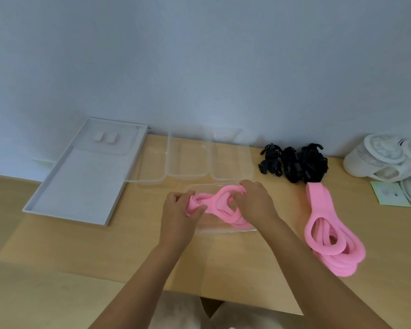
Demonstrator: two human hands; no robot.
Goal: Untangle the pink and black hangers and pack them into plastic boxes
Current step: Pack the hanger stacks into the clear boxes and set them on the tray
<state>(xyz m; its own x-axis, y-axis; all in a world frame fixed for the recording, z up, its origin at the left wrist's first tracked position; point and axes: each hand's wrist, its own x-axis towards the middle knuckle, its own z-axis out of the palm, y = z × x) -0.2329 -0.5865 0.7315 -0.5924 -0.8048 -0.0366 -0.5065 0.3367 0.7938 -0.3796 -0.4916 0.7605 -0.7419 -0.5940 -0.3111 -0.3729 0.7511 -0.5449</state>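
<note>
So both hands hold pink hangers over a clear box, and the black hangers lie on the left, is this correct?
No. In the head view the black hangers lie on the right. The left hand and right hand hold pink hangers over the clear box.

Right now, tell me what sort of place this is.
Probably a home or small workroom: a light wooden table against a plain wall, clear plastic boxes in a row, loose pink hangers and black hangers.

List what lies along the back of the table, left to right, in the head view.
white tray → row of clear plastic boxes → black hangers → white round containers at the right edge.
</note>
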